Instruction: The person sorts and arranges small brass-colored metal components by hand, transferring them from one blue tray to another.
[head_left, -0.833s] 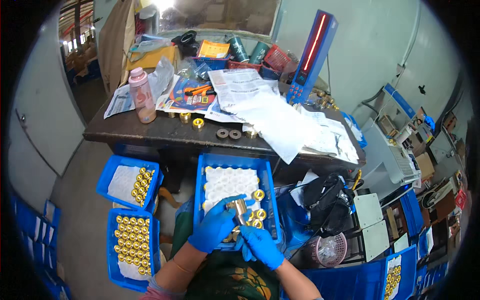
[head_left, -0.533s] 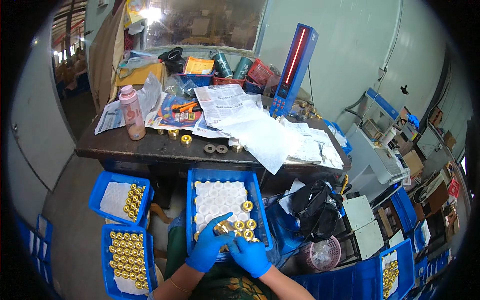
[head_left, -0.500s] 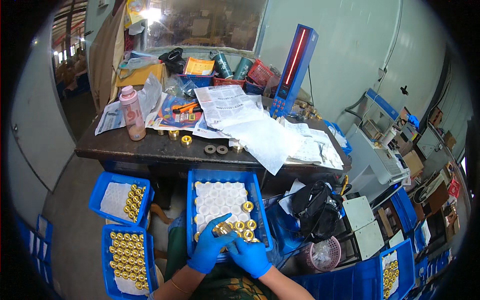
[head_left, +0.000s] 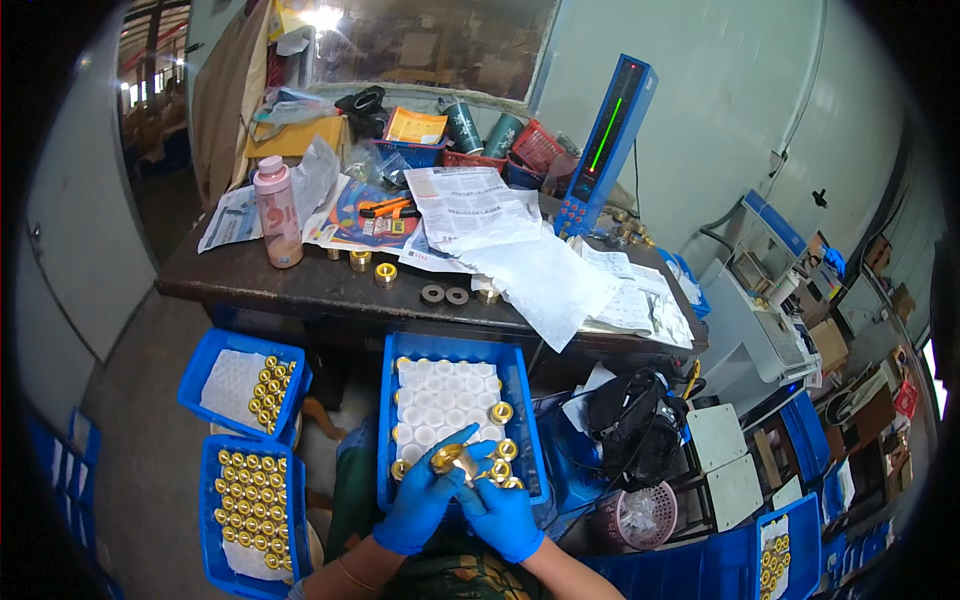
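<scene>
Above the near end of a blue plastic crate (head_left: 531, 420), my gloved left hand (head_left: 412, 512) grips a brass ring-shaped fitting (head_left: 447, 459), its thumb and fingers closed round it. My right hand (head_left: 503, 520), also in a blue glove, is closed beside it with fingertips close together at the fitting. Something shiny shows between the two hands, too small to make out. Inside the crate, a white sheet with round bumps (head_left: 440, 390) covers rows of fittings. Several bare brass fittings (head_left: 502, 412) sit at its right side, partly behind my hands.
Two blue crates of brass fittings (head_left: 254, 500) stand at left. The dark table (head_left: 330, 298) carries papers, a pink bottle (head_left: 277, 215), two grey rings (head_left: 444, 295) and a blue column display (head_left: 607, 145) with a green bar. A black backpack (head_left: 635, 425) and pink basket (head_left: 640, 515) are at right.
The column display's bar has turned from red to green and is shorter. The fitting in my left hand has tilted a little, its ring opening showing more. The whole view has shifted slightly.
</scene>
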